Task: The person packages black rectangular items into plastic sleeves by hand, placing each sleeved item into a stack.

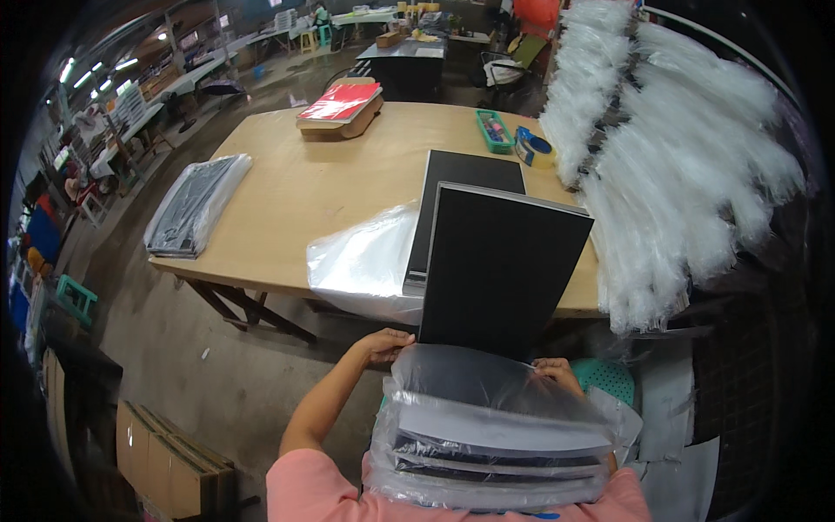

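Observation:
A flat black rectangular board [509, 270] with a pale edge stands tilted upright before me, its lower end at the mouth of a clear plastic bag [487, 374]. My left hand [389, 344] is closed, pinching the bag's edge beside the board's lower left corner. On the other side my right hand [558, 374] pinches the bag's opposite edge; some fingers are hidden behind the film. Against my chest rest several black flat pieces wrapped in clear plastic [500, 465]. Behind the upright board, more black boards [470, 165] lie stacked on the table, next to loose clear bags [365, 261].
The tan table [287, 200] holds a bagged black stack [198, 204], red-topped packs [341, 104], a green basket [494, 130] and tape rolls [533, 148]. Heaped clear plastic bags [670, 165] rise at right. Cardboard [170, 465] stands lower left; a green stool [76, 298] is beyond.

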Motion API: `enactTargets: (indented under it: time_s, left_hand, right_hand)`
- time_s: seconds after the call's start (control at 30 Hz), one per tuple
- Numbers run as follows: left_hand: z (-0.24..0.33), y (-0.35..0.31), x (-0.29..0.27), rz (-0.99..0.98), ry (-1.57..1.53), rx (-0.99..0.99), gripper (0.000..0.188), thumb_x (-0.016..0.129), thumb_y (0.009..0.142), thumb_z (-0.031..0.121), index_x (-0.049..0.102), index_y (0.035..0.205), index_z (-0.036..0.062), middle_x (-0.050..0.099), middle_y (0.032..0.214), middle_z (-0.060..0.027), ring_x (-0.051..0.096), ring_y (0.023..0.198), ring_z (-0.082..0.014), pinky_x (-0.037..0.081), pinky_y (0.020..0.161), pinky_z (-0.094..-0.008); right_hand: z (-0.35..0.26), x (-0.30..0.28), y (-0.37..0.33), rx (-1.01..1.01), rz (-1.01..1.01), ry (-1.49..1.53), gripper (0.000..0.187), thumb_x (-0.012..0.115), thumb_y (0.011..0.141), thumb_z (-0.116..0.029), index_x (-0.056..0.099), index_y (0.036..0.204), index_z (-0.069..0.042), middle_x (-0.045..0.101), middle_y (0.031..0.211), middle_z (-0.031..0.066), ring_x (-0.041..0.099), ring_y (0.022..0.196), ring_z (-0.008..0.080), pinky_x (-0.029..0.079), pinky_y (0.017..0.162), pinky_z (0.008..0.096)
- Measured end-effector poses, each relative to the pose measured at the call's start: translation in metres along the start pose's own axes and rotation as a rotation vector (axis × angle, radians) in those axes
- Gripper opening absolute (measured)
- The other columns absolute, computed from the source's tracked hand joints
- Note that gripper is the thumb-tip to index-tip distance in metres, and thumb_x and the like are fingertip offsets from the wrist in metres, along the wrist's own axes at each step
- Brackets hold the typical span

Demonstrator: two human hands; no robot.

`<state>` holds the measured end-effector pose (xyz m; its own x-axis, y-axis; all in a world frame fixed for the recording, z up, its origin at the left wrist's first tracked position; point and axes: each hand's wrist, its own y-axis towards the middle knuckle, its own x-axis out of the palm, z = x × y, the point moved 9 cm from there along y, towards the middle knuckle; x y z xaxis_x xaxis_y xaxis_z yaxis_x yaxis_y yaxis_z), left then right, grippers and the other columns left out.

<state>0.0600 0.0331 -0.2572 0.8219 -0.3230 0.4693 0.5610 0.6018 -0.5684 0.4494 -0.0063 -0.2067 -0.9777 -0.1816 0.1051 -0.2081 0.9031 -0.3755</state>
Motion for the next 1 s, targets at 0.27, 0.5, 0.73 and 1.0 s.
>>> enactTargets:
  time_s: [0.27,0.5,0.73,1.0]
  left_hand:
    - [0.119,-0.101,0.018,0.513,0.856,0.384,0.03,0.06,0.089,0.03,0.068,0.091,0.0006,0.068,0.074,-0.0089,0.064,0.065,-0.0162,0.05,0.062,-0.0326]
    - [0.212,-0.186,-0.079,1.664,1.243,0.631,0.017,0.068,0.075,0.007,0.065,0.092,0.0092,0.048,0.112,-0.0085,0.054,0.098,-0.0298,0.045,0.076,-0.0362]
    - [0.239,-0.202,-0.034,1.269,0.751,1.174,0.019,0.063,0.075,-0.004,0.061,0.093,0.0016,0.058,0.103,-0.012,0.06,0.092,-0.0239,0.049,0.078,-0.0358]
    - [0.265,-0.21,0.024,0.947,0.876,1.467,0.027,0.056,0.08,-0.014,0.059,0.104,-0.0011,0.066,0.087,-0.0111,0.066,0.083,-0.0184,0.055,0.07,-0.029]
  right_hand:
    - [0.057,-0.041,0.032,-0.06,0.291,-0.293,0.013,0.07,0.067,-0.01,0.067,0.068,0.002,0.062,0.062,0.0062,0.057,0.059,0.0156,0.044,0.055,0.0293]
    - [-0.096,0.013,0.017,-0.073,0.029,-1.198,0.027,0.079,0.066,-0.023,0.065,0.07,0.0,0.062,0.077,0.0153,0.062,0.073,0.0283,0.048,0.066,0.0383]
    - [-0.323,0.241,-0.025,-0.955,-0.313,-1.094,0.02,0.071,0.075,-0.014,0.058,0.086,-0.003,0.052,0.092,0.0127,0.058,0.084,0.0341,0.048,0.074,0.0419]
    - [-0.307,0.391,0.144,-1.168,-0.352,-1.065,0.03,0.068,0.073,-0.007,0.06,0.101,-0.001,0.064,0.1,0.0183,0.061,0.095,0.0296,0.049,0.081,0.0376]
